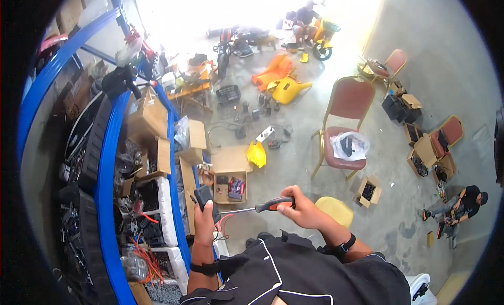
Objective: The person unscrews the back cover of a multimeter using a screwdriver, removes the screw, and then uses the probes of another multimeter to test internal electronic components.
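Observation:
In the lower middle, my left hand (205, 221) is closed round a small black boxy part (204, 196) held upright, with thin red and dark wires (224, 223) hanging at its lower right. My right hand (298, 210) grips a black-and-red screwdriver handle (275, 203). The long metal shank (237, 210) lies horizontally, its tip reaching toward the right side of the part; whether it touches cannot be told. An open cardboard box (229, 174) with assorted items sits on the floor beyond my hands.
Blue shelving (107, 163) full of boxes and parts runs along my left. Chairs (346, 105), boxes (370, 192), a yellow seat (334, 209) and orange and yellow panels (287, 88) stand or lie on the floor. One person (467, 205) is at right, another (304, 24) at the back.

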Motion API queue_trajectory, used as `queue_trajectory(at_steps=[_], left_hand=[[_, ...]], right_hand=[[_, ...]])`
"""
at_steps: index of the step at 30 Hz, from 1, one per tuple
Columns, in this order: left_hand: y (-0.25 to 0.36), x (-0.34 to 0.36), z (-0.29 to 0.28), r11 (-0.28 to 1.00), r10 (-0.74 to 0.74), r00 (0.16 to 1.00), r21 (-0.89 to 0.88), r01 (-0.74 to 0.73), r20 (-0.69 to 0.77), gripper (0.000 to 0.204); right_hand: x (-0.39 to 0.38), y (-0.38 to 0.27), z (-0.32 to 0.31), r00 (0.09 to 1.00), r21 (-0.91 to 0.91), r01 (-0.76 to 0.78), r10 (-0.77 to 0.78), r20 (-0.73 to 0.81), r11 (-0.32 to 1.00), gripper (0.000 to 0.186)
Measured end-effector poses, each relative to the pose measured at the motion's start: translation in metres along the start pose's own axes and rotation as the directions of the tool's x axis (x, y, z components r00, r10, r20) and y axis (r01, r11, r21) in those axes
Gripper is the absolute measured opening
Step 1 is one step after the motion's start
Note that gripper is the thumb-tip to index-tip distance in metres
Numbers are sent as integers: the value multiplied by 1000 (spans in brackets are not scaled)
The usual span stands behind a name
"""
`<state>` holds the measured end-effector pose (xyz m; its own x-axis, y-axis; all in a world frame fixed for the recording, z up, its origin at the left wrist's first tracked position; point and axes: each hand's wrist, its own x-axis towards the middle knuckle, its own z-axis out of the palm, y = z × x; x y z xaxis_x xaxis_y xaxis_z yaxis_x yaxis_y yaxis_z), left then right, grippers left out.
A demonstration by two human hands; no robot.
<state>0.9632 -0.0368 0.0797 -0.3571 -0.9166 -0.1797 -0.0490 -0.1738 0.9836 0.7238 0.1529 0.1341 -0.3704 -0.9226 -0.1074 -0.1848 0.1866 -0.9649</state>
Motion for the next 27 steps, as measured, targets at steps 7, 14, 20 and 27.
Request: queue_trajectory(at_steps=[7,14,20,27], left_hand=[[20,-10,21,990,139,990,38,-139,-16,24],[26,-23,39,974,171,985,155,-167,-13,23],[-9,-23,33,958,112,993,270,-100,-30,29],[-5,-30,22,926,227,965,336,-172,-130,40]], right_hand=[[12,0,-32,972,-81,-162,173,158,983,39],[17,9,-48,972,54,-73,59,227,996,40],[21,40,-57,978,202,67,-104,179,977,37],[33,49,-43,907,94,-269,219,360,959,34]])
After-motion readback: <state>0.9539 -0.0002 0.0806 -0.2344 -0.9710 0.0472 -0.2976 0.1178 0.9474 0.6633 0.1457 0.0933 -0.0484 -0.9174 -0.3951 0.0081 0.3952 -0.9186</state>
